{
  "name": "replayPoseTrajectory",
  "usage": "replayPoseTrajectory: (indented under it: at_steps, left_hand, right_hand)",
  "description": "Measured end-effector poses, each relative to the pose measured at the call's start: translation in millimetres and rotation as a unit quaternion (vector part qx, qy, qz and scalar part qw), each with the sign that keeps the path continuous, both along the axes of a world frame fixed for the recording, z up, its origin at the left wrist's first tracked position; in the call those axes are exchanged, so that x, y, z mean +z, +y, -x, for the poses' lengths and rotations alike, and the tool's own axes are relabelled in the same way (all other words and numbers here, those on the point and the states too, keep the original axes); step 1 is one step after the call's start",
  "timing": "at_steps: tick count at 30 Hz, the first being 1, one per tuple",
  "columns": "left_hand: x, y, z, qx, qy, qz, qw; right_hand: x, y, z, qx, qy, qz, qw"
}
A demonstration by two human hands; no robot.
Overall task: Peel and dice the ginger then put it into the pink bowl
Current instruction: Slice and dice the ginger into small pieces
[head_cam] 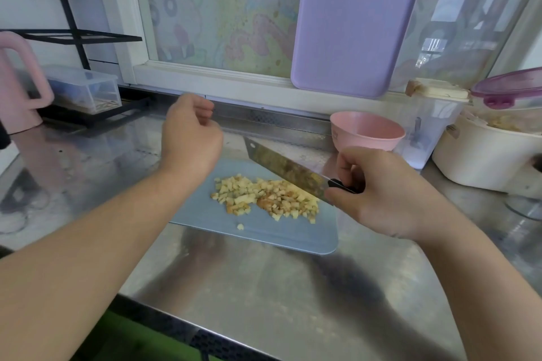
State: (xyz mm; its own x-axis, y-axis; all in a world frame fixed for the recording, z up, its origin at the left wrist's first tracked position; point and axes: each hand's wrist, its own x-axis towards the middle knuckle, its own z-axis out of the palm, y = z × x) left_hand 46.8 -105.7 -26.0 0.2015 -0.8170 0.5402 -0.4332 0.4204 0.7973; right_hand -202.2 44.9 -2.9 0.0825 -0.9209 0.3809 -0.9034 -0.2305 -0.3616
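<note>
Head view: small pale-yellow diced ginger cubes (264,198) lie heaped on a blue-grey plastic cutting board (293,236). Right hand (378,193) grips a steel cleaver (284,168) over them; left hand (190,133) hovers, loosely curled, holding nothing. Round pink bowl (366,132) stands behind the board.

**One head-worn view, looking forward and down**

The single wide-angle camera sits at the person's head, close above a steel counter (264,287). It faces a window (223,14) behind the counter, with both forearms reaching in from the bottom edge.
</note>
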Motion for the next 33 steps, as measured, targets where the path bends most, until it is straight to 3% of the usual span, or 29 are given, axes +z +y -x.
replayPoseTrajectory:
  at_steps: [6, 13, 18, 22, 26, 33]
  left_hand:
    - [-4, 17, 13, -0.083, -0.069, -0.005, 0.994]
    - [-21, 35, 14, -0.198, -0.082, -0.118, 0.970]
    - [-35, 34, 12, -0.161, -0.121, -0.106, 0.974]
    - [-38, 31, 0, -0.127, -0.213, -0.100, 0.964]
    - [-44, 34, -7, -0.096, -0.332, -0.143, 0.927]
    - [-46, 48, 3, -0.142, -0.355, -0.212, 0.899]
  right_hand:
    - [-1, -3, 2, -0.027, -0.113, -0.054, 0.992]
    - [0, -4, 8, -0.044, -0.256, -0.113, 0.959]
    - [1, -5, 11, -0.090, -0.307, -0.113, 0.941]
    - [-1, -6, 15, -0.150, -0.282, -0.098, 0.943]
    - [-5, -6, 11, -0.190, -0.164, -0.089, 0.964]
    - [-17, -5, -18, -0.181, 0.018, -0.046, 0.982]
